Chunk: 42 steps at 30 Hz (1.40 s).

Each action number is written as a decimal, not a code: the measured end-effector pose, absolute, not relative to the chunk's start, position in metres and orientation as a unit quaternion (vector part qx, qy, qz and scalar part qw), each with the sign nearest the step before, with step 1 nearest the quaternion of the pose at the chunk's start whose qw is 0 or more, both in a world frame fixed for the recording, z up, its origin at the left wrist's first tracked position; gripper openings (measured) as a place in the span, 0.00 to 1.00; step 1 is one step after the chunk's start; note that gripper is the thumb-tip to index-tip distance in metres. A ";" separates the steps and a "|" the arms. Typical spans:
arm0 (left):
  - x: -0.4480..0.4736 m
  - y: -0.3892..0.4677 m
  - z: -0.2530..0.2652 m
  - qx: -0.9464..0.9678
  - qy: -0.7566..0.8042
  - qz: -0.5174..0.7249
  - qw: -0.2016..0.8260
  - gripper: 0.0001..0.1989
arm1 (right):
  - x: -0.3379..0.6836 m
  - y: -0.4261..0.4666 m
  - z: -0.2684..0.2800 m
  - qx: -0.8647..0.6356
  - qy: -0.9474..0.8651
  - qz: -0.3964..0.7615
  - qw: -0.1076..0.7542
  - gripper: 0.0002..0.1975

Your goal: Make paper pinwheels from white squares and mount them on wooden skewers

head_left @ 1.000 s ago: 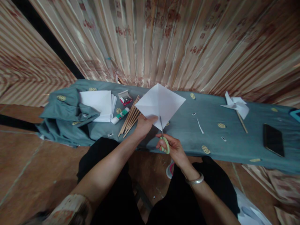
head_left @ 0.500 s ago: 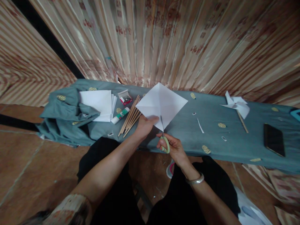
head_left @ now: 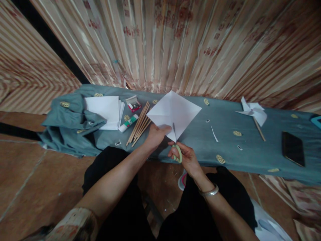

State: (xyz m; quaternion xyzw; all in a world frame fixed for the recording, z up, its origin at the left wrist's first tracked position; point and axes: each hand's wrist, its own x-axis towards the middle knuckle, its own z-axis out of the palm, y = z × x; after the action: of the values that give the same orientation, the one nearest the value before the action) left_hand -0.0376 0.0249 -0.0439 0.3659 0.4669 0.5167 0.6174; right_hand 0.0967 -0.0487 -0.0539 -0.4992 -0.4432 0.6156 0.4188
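A square white sheet of paper [head_left: 175,108] with crease lines is held up cornerwise over the cloth-covered bench. My left hand [head_left: 156,135] pinches it near its lower left edge, thumb on top. In my right hand [head_left: 184,154] are scissors [head_left: 179,153] with pale green handles, my fingers closed through the loops. The blades reach up over the paper from its bottom corner, along the middle crease. Part of the lower blade is hidden by the sheet.
Left of the paper lie thin wooden sticks [head_left: 139,125], a glue stick [head_left: 128,123], a small open box of pins [head_left: 133,104] and stacked white paper [head_left: 107,112]. To the right are a paper strip [head_left: 214,134], a paper pinwheel [head_left: 254,111] and a phone [head_left: 293,148]. A corrugated curtain [head_left: 160,43] hangs behind.
The paper has shifted very slightly down and to the right. Both hands keep their grips, and the scissors stay at the bottom corner with a small change in blade angle.
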 end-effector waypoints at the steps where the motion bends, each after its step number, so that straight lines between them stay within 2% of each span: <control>1: -0.038 0.025 -0.044 0.365 0.467 0.517 0.618 0.08 | 0.096 -0.049 -0.054 -0.500 -0.442 0.616 0.419 0.23; 16: -0.036 0.021 -0.047 0.400 0.462 0.471 0.636 0.07 | 0.097 -0.048 -0.051 -0.515 -0.435 0.609 0.419 0.26; 28: -0.035 0.022 -0.044 0.366 0.474 0.498 0.627 0.07 | 0.097 -0.047 -0.054 -0.520 -0.441 0.605 0.412 0.26; 42: -0.034 0.017 -0.042 0.400 0.457 0.469 0.641 0.07 | 0.096 -0.046 -0.051 -0.524 -0.438 0.596 0.422 0.25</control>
State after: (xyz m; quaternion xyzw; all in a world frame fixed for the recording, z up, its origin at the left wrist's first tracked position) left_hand -0.0336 0.0172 -0.0418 0.4004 0.4569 0.4690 0.6411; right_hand 0.0959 -0.0465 -0.0508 -0.5238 -0.4382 0.5961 0.4223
